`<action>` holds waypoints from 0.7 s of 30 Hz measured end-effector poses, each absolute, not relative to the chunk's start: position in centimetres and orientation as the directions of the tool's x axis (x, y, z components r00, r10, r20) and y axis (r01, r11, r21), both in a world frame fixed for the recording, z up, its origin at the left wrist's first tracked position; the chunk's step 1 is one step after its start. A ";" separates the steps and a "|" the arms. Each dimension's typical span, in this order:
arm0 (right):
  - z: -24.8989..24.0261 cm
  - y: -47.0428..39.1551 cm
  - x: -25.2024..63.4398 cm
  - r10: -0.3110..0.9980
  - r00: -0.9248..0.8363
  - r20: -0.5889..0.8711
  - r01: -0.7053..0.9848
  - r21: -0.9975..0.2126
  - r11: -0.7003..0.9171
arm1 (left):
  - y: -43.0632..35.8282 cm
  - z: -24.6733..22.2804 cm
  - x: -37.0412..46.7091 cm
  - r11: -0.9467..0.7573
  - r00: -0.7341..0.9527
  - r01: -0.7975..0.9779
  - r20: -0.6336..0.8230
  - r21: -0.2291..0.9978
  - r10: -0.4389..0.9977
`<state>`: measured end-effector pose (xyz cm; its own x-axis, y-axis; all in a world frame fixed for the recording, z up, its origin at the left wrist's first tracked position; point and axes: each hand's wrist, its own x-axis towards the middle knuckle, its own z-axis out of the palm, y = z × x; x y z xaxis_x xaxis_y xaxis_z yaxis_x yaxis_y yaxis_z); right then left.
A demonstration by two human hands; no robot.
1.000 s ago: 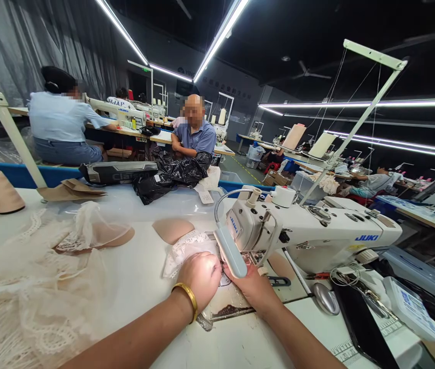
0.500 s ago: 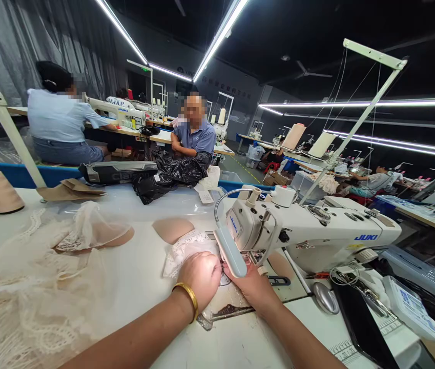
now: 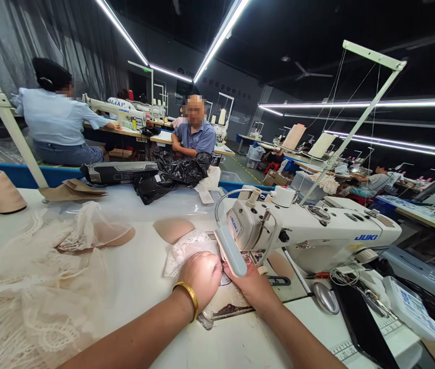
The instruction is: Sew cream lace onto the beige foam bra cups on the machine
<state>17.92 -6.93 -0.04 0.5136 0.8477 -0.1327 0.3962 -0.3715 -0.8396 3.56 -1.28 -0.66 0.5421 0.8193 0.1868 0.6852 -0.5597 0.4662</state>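
Note:
A white sewing machine stands on the table, its needle area partly hidden by a grey lamp head. Just left of the needle area, my left hand, with a gold bangle at the wrist, is closed on white lace fabric. A beige cup lies beyond the lace. My right hand is at the right of the needle area, its fingers partly under the lamp head; they are closed, but what they hold is hidden.
Sheer lace pieces lie at the left, near thread cones. A black plastic bag is at the back. At the right are a phone, a silver oval object and a plastic box. Several people sit beyond.
Both hands look almost unmoved at the machine. The person in light blue at the left has shifted slightly left.

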 end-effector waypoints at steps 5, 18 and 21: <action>0.5 -7.2 17.9 0.844 0.517 -0.143 0.392 -0.837 -0.382 | -1.2 -0.8 3.6 -0.557 0.533 0.681 0.200 0.475 0.822; 2.2 -7.3 17.1 0.845 0.495 -0.203 0.352 -0.842 -0.409 | -1.3 -0.6 3.5 -0.565 0.535 0.668 0.214 0.484 0.817; 2.8 -7.5 17.0 0.859 0.470 -0.202 0.351 -0.851 -0.391 | -1.2 -0.6 3.5 -0.569 0.538 0.666 0.218 0.483 0.814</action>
